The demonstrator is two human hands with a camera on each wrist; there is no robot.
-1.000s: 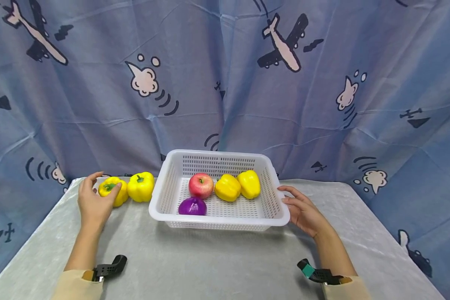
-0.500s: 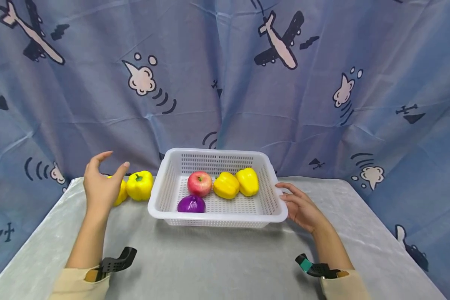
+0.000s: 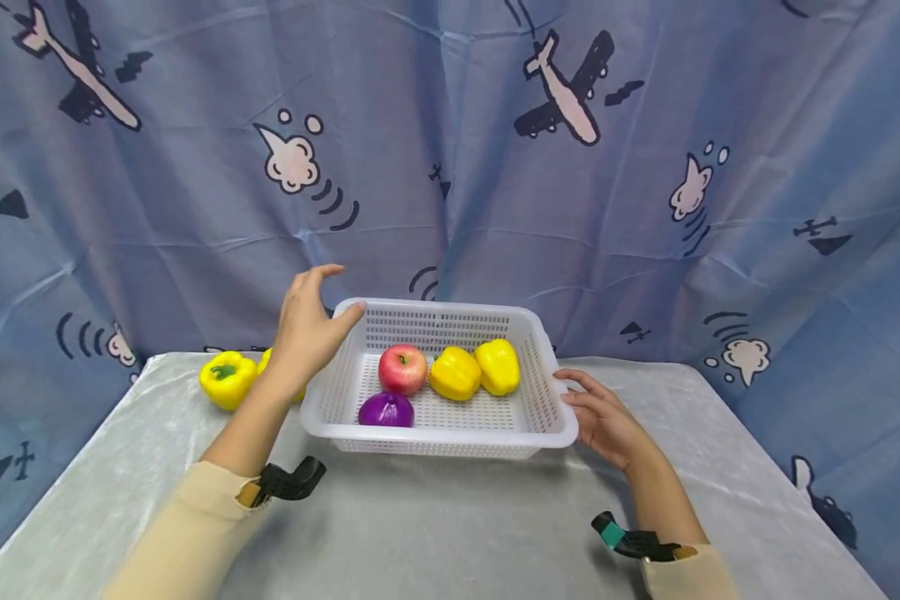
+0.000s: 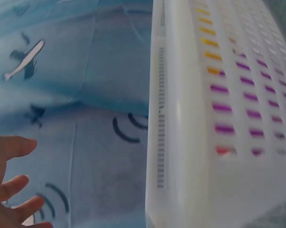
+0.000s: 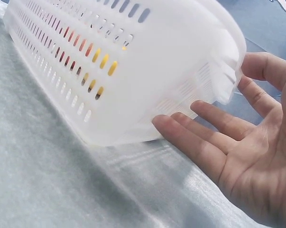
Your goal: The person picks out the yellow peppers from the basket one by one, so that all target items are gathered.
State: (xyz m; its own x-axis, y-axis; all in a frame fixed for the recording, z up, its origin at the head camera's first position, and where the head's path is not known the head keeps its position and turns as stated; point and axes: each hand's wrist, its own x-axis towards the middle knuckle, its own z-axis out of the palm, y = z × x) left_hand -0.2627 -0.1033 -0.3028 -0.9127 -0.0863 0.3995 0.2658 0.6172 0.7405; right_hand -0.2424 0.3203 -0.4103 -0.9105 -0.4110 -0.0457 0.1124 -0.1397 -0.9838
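My left hand (image 3: 307,333) is raised above the left end of a white plastic basket (image 3: 435,438), thumb and fingers spread with nothing between them. In the left wrist view its fingers (image 4: 14,187) stand apart from the basket wall. My right hand (image 3: 603,421) touches the basket's right end, fingers (image 5: 192,142) fairly straight along the wall and rim. Inside the basket lie a red apple (image 3: 402,370), a glossy purple onion (image 3: 386,411) and two yellow bell peppers (image 3: 454,374), (image 3: 498,367). The front rim partly hides the onion.
On the table (image 3: 435,533), left of the basket, sits a yellow bell pepper (image 3: 227,380). Another yellow bell pepper (image 3: 266,360) is mostly hidden behind my left wrist. A blue curtain (image 3: 450,150) printed with airplanes hangs behind the table.
My left hand has left the leftmost yellow bell pepper, risen and moved right to the basket's left end. The peppers stay where they were. My right hand keeps its place on the basket.
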